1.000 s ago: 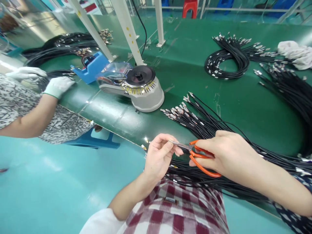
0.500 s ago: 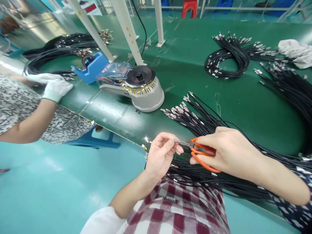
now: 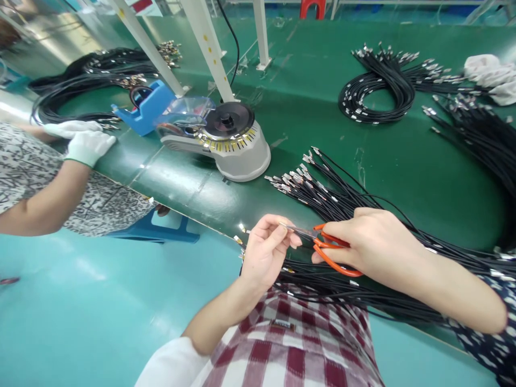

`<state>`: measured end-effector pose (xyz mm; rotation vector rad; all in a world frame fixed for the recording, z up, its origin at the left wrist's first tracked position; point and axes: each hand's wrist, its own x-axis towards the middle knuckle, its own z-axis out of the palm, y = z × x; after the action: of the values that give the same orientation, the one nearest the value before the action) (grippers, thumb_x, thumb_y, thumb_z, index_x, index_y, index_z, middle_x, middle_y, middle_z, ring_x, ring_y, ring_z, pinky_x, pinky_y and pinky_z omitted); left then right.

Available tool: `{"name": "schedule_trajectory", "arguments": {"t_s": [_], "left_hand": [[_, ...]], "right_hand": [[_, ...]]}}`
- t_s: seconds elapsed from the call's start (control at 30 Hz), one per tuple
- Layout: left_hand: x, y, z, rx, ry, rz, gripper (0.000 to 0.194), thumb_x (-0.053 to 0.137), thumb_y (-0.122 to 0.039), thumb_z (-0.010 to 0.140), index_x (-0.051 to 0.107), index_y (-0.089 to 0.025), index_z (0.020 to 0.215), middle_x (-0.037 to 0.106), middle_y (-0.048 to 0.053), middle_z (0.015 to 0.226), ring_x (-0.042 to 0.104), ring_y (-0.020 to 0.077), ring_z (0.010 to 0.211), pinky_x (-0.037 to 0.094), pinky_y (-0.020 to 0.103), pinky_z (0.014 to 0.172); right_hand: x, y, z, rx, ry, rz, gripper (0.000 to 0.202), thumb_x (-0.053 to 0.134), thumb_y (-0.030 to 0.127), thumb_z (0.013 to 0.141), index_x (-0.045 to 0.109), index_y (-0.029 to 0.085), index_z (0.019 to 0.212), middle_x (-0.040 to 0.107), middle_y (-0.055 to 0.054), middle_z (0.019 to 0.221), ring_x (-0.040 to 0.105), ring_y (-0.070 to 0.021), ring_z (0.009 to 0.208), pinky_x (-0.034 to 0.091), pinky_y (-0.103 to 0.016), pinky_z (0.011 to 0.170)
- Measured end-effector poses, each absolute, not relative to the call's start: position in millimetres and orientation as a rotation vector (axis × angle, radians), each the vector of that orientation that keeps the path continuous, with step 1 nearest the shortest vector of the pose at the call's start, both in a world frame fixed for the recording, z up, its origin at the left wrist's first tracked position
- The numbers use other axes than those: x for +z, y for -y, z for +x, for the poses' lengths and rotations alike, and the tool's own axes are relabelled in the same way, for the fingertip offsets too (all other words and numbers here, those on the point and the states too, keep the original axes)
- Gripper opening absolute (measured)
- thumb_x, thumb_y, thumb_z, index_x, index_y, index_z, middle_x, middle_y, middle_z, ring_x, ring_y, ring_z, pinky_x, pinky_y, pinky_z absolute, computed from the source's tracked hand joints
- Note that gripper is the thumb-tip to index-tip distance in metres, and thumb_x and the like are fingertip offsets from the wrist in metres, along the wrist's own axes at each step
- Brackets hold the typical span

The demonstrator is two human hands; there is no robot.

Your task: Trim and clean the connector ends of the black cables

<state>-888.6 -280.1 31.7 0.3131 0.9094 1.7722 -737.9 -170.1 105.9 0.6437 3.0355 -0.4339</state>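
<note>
My right hand (image 3: 377, 244) grips orange-handled scissors (image 3: 327, 251), fingers through the loops, blades pointing left and nearly closed. My left hand (image 3: 266, 250) pinches something small at the blade tips, too small to tell what it is. Both hands hover over the near edge of the green table (image 3: 403, 177). Under and behind them lies a bundle of black cables (image 3: 342, 207) with metal terminals fanned out toward the left.
A grey tape dispenser (image 3: 237, 142) and a blue one (image 3: 147, 105) stand at the left. More black cable coils (image 3: 379, 88) lie at the back. White cloth (image 3: 489, 72) sits far right. A co-worker's gloved hand (image 3: 88, 145) rests on the table's left edge.
Both my hands have drifted slightly up with the scissors, the blades closing a little. The co-worker's gloved hands shifted along the left edge.
</note>
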Motion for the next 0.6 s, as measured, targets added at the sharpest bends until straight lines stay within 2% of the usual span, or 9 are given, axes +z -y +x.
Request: {"name": "schedule_trajectory", "arguments": {"t_s": [0.13,0.2,0.23,0.27,0.3,0.33,0.37,0.5,0.6], "left_hand": [[30.6,280.2,-889.0,1.755,-0.907,0.307,0.022,0.081,-0.027,0.074,0.062,-0.017,0.078,0.066,-0.002,0.075,0.064,0.0085,0.058,0.052,0.02,0.059],[31.5,280.0,-888.6,1.728,-0.881,0.308,0.022,0.078,-0.028,0.078,0.058,-0.019,0.083,0.069,-0.001,0.082,0.065,0.0096,0.061,0.051,0.021,0.059],[32.1,279.6,-888.1,1.707,-0.865,0.311,0.022,0.076,-0.029,0.081,0.056,-0.02,0.086,0.07,0.0,0.085,0.067,0.0106,0.062,0.051,0.021,0.06],[32.7,278.9,-887.2,1.687,-0.849,0.315,0.022,0.073,-0.03,0.083,0.054,-0.021,0.089,0.072,0.001,0.087,0.068,0.0117,0.064,0.052,0.023,0.062],[33.4,278.1,-886.2,1.67,-0.833,0.317,0.02,0.071,-0.031,0.086,0.053,-0.022,0.092,0.072,0.002,0.088,0.068,0.0127,0.066,0.052,0.024,0.063],[34.0,277.1,-884.9,1.661,-0.819,0.32,0.019,0.069,-0.031,0.087,0.054,-0.022,0.094,0.072,0.002,0.087,0.069,0.013,0.067,0.053,0.024,0.065],[34.4,276.0,-883.7,1.661,-0.809,0.325,0.018,0.069,-0.031,0.087,0.055,-0.021,0.095,0.072,0.002,0.085,0.068,0.0126,0.067,0.053,0.024,0.066],[33.3,272.7,-880.1,1.665,-0.835,0.339,0.016,0.075,-0.025,0.081,0.065,-0.015,0.087,0.072,0.005,0.083,0.065,0.0098,0.064,0.051,0.02,0.063],[31.5,270.6,-878.6,1.634,-0.843,0.298,0.02,0.078,-0.03,0.079,0.069,-0.013,0.085,0.074,0.008,0.086,0.066,0.0106,0.062,0.051,0.02,0.058]], "right_hand": [[101.7,152.5,-731.2,-1.161,-2.821,0.777,0.041,0.052,0.053,0.093,0.068,0.022,0.072,0.061,0.002,0.051,0.046,-0.011,0.043,0.03,-0.026,0.047],[96.4,128.5,-717.6,-1.512,-2.741,1.066,0.047,0.044,0.06,0.094,0.067,0.021,0.082,0.06,0.002,0.054,0.049,-0.0121,0.045,0.036,-0.025,0.048],[92.8,113.8,-707.8,-1.527,-2.776,1.315,0.048,0.042,0.062,0.094,0.066,0.02,0.087,0.06,0.0,0.057,0.051,-0.0135,0.049,0.038,-0.026,0.05],[88.5,98.3,-696.5,-1.375,-2.843,1.552,0.045,0.045,0.06,0.093,0.064,0.02,0.092,0.062,-0.003,0.064,0.054,-0.015,0.054,0.04,-0.027,0.053],[83.9,83.1,-684.2,-1.03,-2.885,1.659,0.038,0.052,0.056,0.091,0.064,0.019,0.093,0.065,-0.005,0.071,0.056,-0.0158,0.057,0.04,-0.028,0.055],[78.9,69.2,-671.4,-0.554,-2.917,1.73,0.033,0.053,0.051,0.091,0.062,0.019,0.087,0.063,-0.007,0.072,0.053,-0.016,0.055,0.036,-0.03,0.055],[73.9,57.2,-658.8,-0.266,-2.882,1.695,0.027,0.053,0.042,0.092,0.06,0.019,0.08,0.062,-0.009,0.073,0.05,-0.016,0.055,0.034,-0.031,0.055],[62.3,31.3,-621.0,-0.167,-2.75,1.594,0.041,0.056,0.029,0.089,0.044,0.023,0.051,0.048,-0.004,0.051,0.036,-0.0107,0.042,0.028,-0.032,0.051],[68.7,35.6,-617.6,-0.144,-2.743,1.57,0.041,0.057,0.034,0.091,0.051,0.021,0.053,0.052,-0.007,0.053,0.042,-0.0135,0.045,0.029,-0.033,0.052]]}}
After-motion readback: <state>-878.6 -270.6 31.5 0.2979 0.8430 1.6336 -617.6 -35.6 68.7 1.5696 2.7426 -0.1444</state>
